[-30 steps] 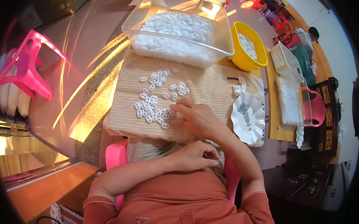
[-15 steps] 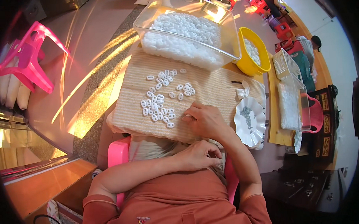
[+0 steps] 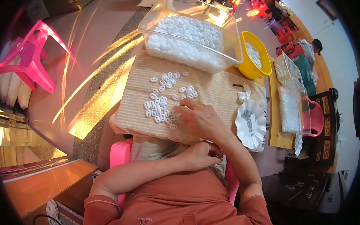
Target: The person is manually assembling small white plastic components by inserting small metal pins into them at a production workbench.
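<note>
Several small white oval pieces [image 3: 163,99] lie scattered on a beige ribbed board [image 3: 211,91] across my lap. My right hand [image 3: 198,118] rests on the board, fingertips touching the pieces at the right edge of the cluster; I cannot tell if it pinches one. My left hand [image 3: 199,155] lies curled against my lap just below the board's near edge, its fingers closed, and nothing shows in it.
A clear plastic tub [image 3: 193,36] full of white pieces stands beyond the board. A yellow bowl [image 3: 255,56] is to its right, a white scalloped dish [image 3: 249,124] beside my right hand, white baskets [image 3: 287,71] farther right. A pink stool [image 3: 31,58] stands at left.
My right hand has slid a little left toward the cluster of pieces. The view has shifted slightly; the left hand stays at my lap.
</note>
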Demonstrator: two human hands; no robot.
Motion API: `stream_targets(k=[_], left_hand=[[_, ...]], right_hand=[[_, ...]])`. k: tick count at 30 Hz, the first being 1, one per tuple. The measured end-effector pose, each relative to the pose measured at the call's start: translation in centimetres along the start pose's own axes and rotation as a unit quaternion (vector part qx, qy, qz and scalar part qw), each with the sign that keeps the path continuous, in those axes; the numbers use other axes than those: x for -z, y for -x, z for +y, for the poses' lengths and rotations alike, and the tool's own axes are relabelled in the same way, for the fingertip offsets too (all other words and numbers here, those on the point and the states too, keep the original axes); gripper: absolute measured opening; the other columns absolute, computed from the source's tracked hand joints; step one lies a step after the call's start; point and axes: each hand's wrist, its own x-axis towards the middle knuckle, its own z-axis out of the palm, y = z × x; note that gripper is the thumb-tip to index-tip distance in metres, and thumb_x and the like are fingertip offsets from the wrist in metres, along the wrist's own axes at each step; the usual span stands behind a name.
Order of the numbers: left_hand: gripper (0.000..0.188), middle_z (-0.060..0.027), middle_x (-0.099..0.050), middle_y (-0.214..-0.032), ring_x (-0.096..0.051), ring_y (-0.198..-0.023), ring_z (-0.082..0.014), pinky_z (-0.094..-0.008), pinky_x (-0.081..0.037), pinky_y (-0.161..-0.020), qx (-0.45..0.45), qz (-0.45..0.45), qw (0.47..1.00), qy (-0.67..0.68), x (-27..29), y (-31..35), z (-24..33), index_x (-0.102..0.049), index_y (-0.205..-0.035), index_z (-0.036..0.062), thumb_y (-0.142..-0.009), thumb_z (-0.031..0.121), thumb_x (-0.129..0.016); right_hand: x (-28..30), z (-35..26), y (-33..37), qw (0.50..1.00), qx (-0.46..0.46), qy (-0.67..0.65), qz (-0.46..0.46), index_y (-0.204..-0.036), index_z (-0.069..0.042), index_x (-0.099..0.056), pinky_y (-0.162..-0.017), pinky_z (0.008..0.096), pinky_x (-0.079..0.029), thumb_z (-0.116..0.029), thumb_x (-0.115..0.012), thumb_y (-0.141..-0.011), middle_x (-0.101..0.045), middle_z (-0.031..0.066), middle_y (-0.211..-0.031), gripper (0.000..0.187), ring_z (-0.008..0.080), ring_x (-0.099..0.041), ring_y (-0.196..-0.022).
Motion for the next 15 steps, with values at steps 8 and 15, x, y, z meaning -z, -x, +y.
stream_targets(k=[8,15], left_hand=[[0.02,-0.0115,-0.068,-0.085,-0.065,-0.082,-0.0178,-0.0307,-0.05,-0.077,-0.008,0.006,1.0,0.006,0.0,-0.2,-0.5,-0.066,-0.091,-0.0024,-0.08,0.014,-0.064],[0.02,-0.0118,-0.069,-0.091,-0.064,-0.088,-0.0175,-0.0312,-0.049,-0.083,0.019,-0.009,1.0,-0.011,0.2,-0.1,-0.4,-0.066,-0.095,-0.0028,-0.081,0.011,-0.065]], right_hand=[[0.7,-0.3,-1.0,0.993,0.015,0.067,-0.096,-0.109,-0.015,-0.063,-0.063,0.0398,-0.051,-0.014,-0.056,-0.085,-0.058,0.0068,-0.102,0.025,0.0284,-0.064,-0.08],[-0.3,-1.0,-3.7,0.998,0.048,0.035,-0.035,-0.111,-0.02,-0.063,-0.064,0.0387,-0.05,-0.014,-0.056,-0.082,-0.059,0.0066,-0.096,0.031,0.0282,-0.064,-0.081]])
